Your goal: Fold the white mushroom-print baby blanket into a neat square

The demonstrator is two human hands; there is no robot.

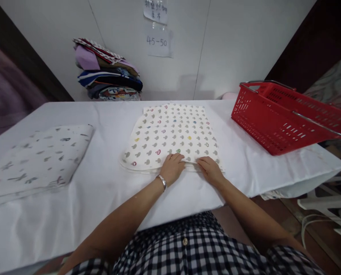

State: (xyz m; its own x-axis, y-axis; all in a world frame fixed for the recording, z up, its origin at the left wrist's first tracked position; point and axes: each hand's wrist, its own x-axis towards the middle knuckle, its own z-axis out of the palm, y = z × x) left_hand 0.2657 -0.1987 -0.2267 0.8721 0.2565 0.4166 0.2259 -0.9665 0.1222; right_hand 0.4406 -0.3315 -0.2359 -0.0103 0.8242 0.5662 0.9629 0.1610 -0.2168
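Near edge of the mushroom-print cloth [170,135]: I had both hands pressing.
Left hand [172,167]: flat, gripping nothing.
Right hand [210,170]: same.
Tip: I'd judged even pressure best.

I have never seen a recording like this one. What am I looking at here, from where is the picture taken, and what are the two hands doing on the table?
There is no machine here: a person works with two bare hands. The single picture comes from a camera worn on the person's head, looking forward and down, so you see the arms from above.

The left hand, with a bracelet at the wrist, and the right hand both rest on the near edge of a folded cloth with a mushroom print. They press on it and hold nothing up.

The cloth lies on a table with a white cover. To the left lies another folded printed cloth. To the right stands a red plastic basket. At the back, by the wall, is a pile of folded fabrics, with paper notes above.
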